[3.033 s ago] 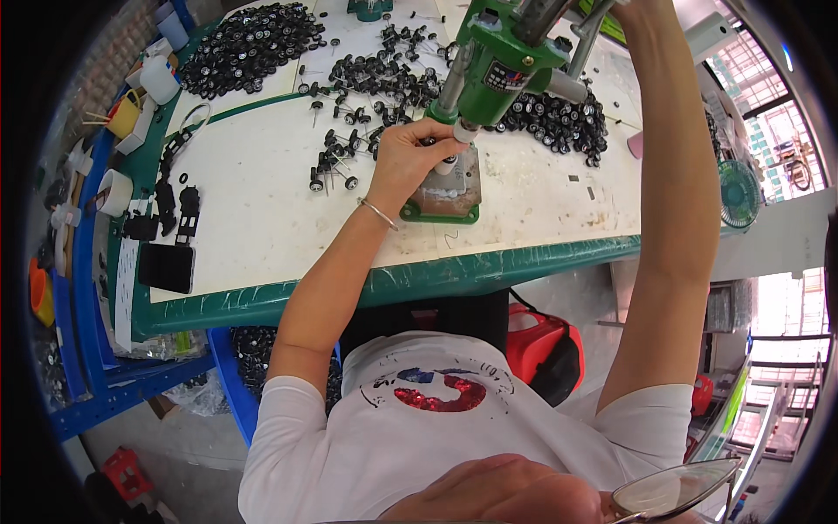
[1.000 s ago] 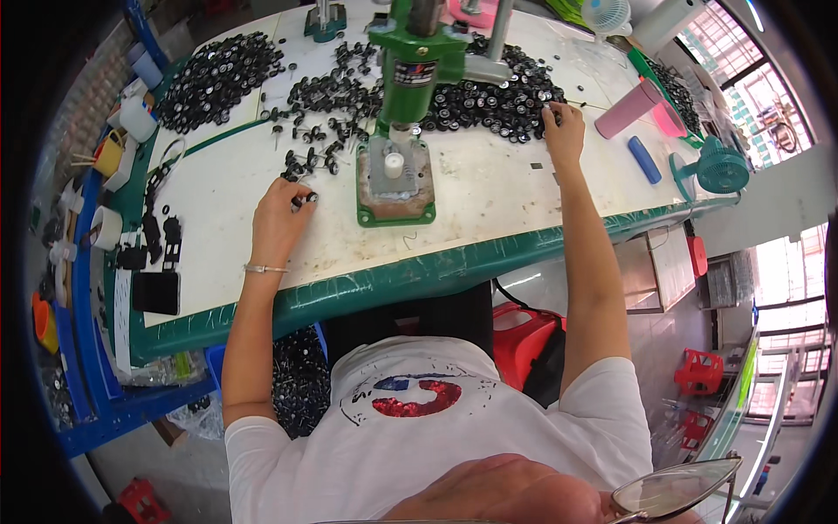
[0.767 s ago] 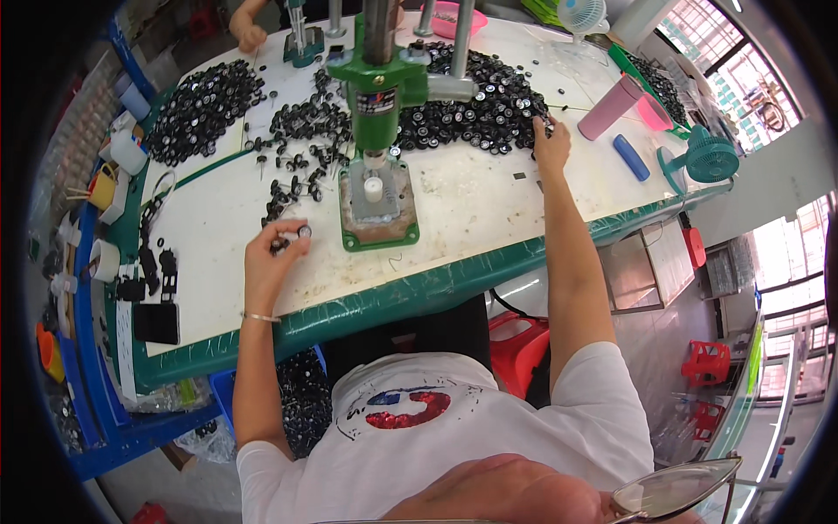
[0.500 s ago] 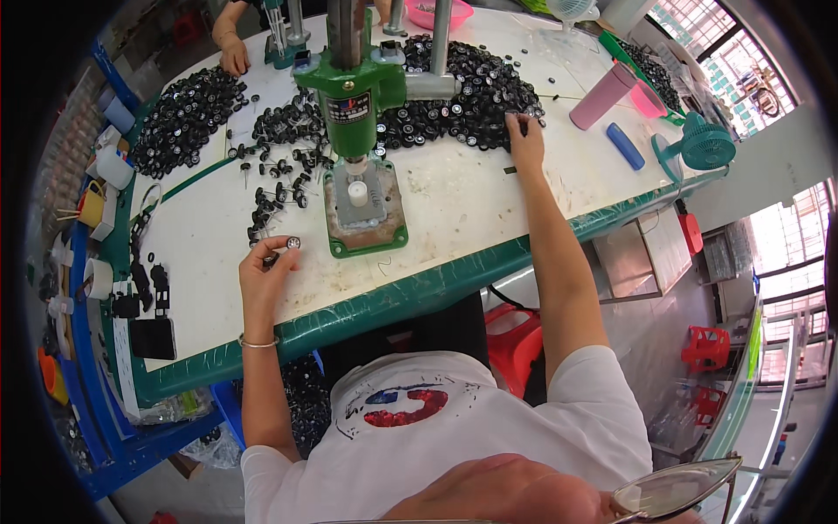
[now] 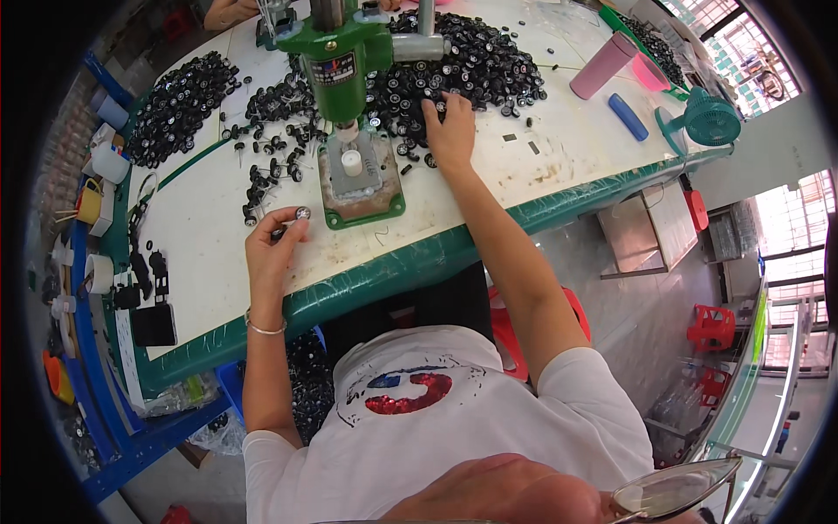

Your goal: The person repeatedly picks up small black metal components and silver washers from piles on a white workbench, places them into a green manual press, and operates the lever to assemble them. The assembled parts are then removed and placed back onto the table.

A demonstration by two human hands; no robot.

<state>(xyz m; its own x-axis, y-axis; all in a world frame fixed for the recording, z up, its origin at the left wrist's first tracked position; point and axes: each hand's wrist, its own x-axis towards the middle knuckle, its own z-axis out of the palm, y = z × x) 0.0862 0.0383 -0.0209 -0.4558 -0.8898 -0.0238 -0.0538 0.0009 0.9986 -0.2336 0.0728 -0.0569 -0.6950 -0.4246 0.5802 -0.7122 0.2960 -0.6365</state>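
My left hand point(image 5: 274, 249) is closed at the near side of the table, left of the press. Between its thumb and fingertips sits a small black wheel point(image 5: 302, 212) with a silvery hub, and another dark round piece shows behind the fingers. My right hand point(image 5: 452, 135) reaches to the near edge of a large pile of black wheels point(image 5: 489, 70), fingers apart and touching it. Between my hands stands a green hand press point(image 5: 336, 74). Its base plate point(image 5: 367, 203) carries a round white holder point(image 5: 352, 162) under the ram.
Wheels on thin metal axles point(image 5: 278, 166) lie scattered left of the press, and another wheel pile point(image 5: 179, 109) lies farther left. A pink bottle point(image 5: 604, 65), a blue case point(image 5: 628, 118) and a teal fan point(image 5: 709, 118) stand or lie right. Another person's forearm point(image 5: 230, 12) shows at the far side.
My right hand has moved left along the pile, closer to the press. My left hand still holds the wheel and has shifted slightly. The whole view has tilted a little.
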